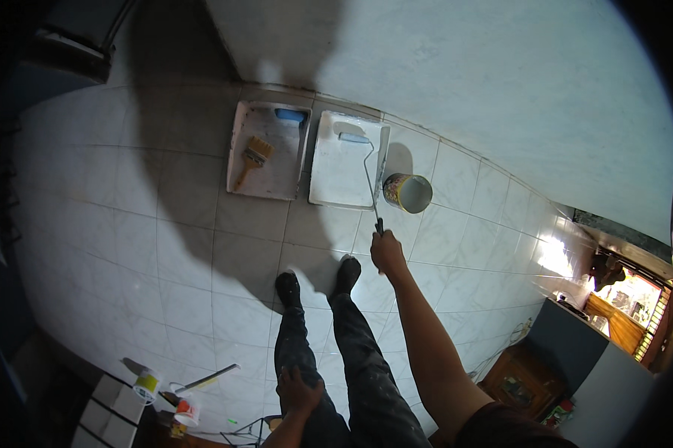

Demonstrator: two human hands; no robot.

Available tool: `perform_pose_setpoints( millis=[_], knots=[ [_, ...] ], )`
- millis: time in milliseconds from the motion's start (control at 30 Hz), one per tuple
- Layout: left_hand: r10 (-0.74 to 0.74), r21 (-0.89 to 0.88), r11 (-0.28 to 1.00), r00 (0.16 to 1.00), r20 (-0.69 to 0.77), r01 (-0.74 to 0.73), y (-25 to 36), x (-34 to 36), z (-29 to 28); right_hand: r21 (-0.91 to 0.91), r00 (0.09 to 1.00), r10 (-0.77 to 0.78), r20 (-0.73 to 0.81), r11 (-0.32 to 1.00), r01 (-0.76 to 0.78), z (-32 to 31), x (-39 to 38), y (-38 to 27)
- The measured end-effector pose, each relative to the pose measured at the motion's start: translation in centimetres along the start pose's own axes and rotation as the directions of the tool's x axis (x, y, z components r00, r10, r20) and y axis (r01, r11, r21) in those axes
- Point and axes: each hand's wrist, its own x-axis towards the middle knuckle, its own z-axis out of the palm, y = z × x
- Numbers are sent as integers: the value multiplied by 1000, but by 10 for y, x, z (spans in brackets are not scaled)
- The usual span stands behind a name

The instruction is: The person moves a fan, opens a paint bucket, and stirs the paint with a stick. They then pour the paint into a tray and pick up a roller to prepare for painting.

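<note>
My right hand (388, 252) is closed around the black handle of a paint roller (367, 162). The roller's pale blue sleeve lies in the upper part of a white paint tray (336, 179). Just right of that tray stands an open can (409, 193) with a patterned side. Resting on my left leg near the knee, my left hand (300, 390) has its fingers laid over the dark trousers and holds nothing.
A second paint tray (262, 188) to the left carries a wide paintbrush (254, 158) and a blue roller sleeve (289, 115). A pale wall (463, 82) rises behind the trays. Small tubs, one yellow-green (147, 384), sit at the lower left. A wooden cabinet (523, 377) stands at right.
</note>
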Motion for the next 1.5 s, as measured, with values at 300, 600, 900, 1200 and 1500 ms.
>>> perform_pose_setpoints(
  millis=[300,600,900,1200,1500],
  knots=[
    [23,-9,1000,1000,-11,-23,0,-5,-4,-90,1000,-25,9,996,26,32,-93,74],
    [-27,19,999,998,56,26,1,3,-13,-5,973,183,139,983,-184,58,-50,65],
    [-21,32,999,999,42,19,2,5,-16,42,987,107,116,993,-112,4,-25,9],
    [-25,9,1000,998,60,25,-8,4,-9,-88,991,117,71,990,-110,78,-105,62],
    [-19,30,999,997,73,17,-9,4,-21,-108,998,-3,-57,994,-3,93,-18,9]
  ],
)
